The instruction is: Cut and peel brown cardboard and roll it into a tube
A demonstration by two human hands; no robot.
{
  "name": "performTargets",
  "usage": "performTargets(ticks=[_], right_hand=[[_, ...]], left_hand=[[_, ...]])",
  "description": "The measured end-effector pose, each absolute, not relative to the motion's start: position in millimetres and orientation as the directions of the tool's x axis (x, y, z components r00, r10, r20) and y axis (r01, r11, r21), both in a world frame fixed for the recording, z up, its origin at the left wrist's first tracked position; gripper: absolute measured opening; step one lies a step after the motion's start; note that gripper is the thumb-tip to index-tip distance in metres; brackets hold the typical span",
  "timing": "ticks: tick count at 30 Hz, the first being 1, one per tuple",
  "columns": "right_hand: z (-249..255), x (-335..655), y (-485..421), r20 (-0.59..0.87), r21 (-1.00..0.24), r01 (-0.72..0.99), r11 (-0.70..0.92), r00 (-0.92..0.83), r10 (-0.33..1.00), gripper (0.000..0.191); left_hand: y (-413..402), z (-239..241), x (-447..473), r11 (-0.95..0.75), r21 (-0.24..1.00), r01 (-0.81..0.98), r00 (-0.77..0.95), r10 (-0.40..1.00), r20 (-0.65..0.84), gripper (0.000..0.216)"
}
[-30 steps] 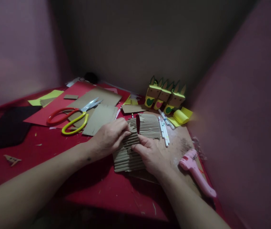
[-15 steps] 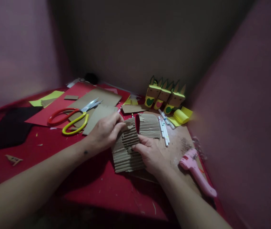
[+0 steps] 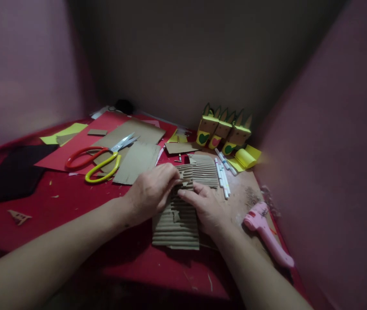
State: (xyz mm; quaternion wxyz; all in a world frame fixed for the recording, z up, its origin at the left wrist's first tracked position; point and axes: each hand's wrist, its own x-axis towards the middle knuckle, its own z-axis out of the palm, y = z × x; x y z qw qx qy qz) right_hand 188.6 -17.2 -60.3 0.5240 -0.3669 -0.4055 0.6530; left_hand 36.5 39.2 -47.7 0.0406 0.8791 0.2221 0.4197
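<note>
A piece of corrugated cardboard [image 3: 178, 234], its ridges bared, lies in front of me with ragged paper scraps on its surface. My left hand [image 3: 154, 189] is closed, fingers pinching at the torn paper layer near the upper part of the piece. On the right edge, my right hand [image 3: 204, 206] grips the same cardboard, thumb on top. Just beyond my right hand rests a second ridged cardboard piece [image 3: 204, 168]. Scissors [image 3: 114, 153] with one red and one yellow handle lie open to the left, on paper and cardboard sheets.
Several white markers [image 3: 222, 177] lie right of the cardboard. A pink glue gun [image 3: 269, 234] is at the right edge. Decorated cardboard boxes [image 3: 223, 129] stand at the back beside a yellow paper roll [image 3: 246, 158]. Black material [image 3: 12, 172] lies at left on the red tablecloth [image 3: 121, 262].
My left hand has moved right and slightly down, over the cardboard's upper part. The cardboard has shifted a little toward me and lies straighter. My right hand stays nearly in place.
</note>
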Motion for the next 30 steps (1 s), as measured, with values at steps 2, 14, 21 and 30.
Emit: performTargets(ticks=[2, 14, 21, 30], right_hand=[[-63.6, 189.1, -16.3, -0.052, -0.929, -0.351, -0.118, -0.191, 0.98, 0.01], [-63.9, 189.0, -18.7, -0.085, -0.93, -0.337, -0.147, -0.193, 0.978, 0.019], [-63.9, 186.8, -18.2, -0.104, -0.908, -0.387, -0.16, -0.161, 0.981, 0.018], [-56.8, 187.5, -17.4, -0.145, -0.9, -0.39, -0.194, -0.153, 0.978, 0.007]], left_hand=[[37.2, -47.2, 37.3, -0.887, 0.286, 0.362, 0.56, 0.452, 0.694, 0.014], [51.0, -22.5, 25.9, -0.425, 0.882, 0.206, 0.179, 0.902, 0.393, 0.01], [55.8, -17.0, 8.9, -0.56, 0.816, 0.144, 0.148, 0.827, 0.542, 0.005], [40.8, -42.9, 30.0, -0.955, 0.205, 0.214, 0.72, 0.296, 0.628, 0.017]])
